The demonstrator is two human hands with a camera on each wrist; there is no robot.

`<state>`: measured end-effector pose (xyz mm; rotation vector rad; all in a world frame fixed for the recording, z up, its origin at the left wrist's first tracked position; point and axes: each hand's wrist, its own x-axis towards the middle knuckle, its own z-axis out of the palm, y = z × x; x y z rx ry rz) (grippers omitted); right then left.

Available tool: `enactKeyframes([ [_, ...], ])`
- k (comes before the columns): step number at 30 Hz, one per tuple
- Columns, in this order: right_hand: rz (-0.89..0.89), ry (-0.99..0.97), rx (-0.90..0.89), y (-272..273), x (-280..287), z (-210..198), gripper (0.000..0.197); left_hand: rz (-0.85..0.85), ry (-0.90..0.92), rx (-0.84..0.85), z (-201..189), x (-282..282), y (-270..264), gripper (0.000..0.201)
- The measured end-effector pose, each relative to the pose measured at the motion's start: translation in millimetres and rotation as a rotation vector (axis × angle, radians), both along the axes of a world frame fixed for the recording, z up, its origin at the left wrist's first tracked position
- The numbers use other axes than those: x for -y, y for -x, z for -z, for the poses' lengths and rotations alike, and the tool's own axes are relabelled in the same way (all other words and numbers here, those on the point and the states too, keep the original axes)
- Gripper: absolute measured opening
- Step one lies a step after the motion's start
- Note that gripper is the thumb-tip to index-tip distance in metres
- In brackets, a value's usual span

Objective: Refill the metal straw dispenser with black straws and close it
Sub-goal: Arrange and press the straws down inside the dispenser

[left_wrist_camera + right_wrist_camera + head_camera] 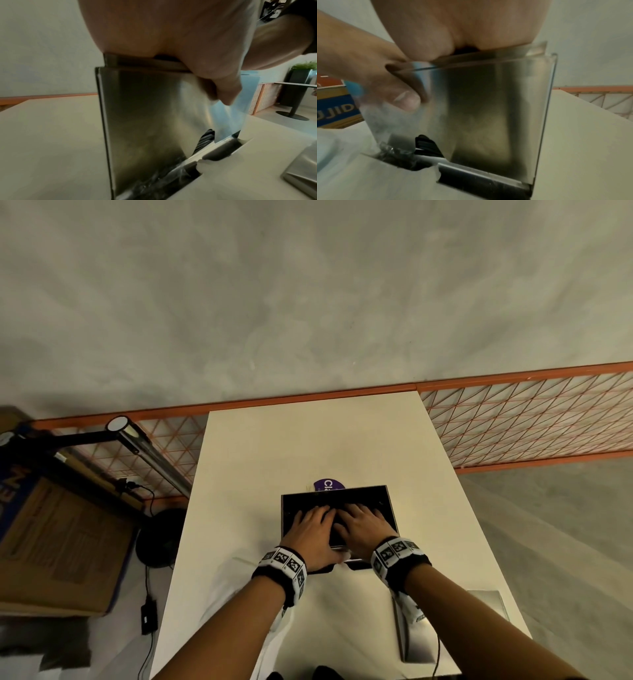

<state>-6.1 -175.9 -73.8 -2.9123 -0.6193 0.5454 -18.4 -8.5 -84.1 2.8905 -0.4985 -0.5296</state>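
Risk assessment, taken left to right. The left hand [310,530] lies flat inside the open top of the metal straw dispenser [390,510], fingers extended and pressing down on the black straws [308,505]; its thumb hangs outside over the front wall, holding nothing that can be confirmed. The right hand [363,529] sits just beside it, likewise flat with fingers spread on the straw load, thumb down the front face. Principal hazard, in my judgement: uneven downward pressure from two palms could bend or kink straws, or jam them crosswise so that they stand proud of the rim and the lid cannot seat. A second hazard is the box sliding or rocking on the smooth desk [260,446], since neither hand visibly braces its walls. Third, crinkled clear wrapping [393,151] lies at the dispensing slot at the base; it could be caught there and foul the outlet. The likely lid, a brushed metal piece [486,607], rests on the desk to the right, well apart from the box, so closing is not yet done. Condition of the dispenser: an upright rectangular box of brushed, reflective sheet steel, standing near the middle of the desk, top open, interior dark with straws, a few straw ends [205,139] visible at the bottom front opening. A purple label [327,484] shows just behind it.
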Motion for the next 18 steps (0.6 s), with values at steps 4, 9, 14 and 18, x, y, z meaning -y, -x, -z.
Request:
enactKeyframes([
  [4,-0.207,0.115,0.032,7,6,-4,0.046,0.025,0.006,0.002,0,-4,2,0.083],
  [9,-0.193,0.017,0.055,11,13,-11,0.070,0.038,0.074,-0.016,-11,-10,6,0.071],
  [14,0.172,-0.344,0.429,-1,40,-29,0.027,-0.173,0.305,0.318,-37,-35,8,0.050],
  [18,0.595,-0.119,0.006,-9,58,-49,0.030,-0.535,0.068,0.118,-51,-50,6,0.044],
])
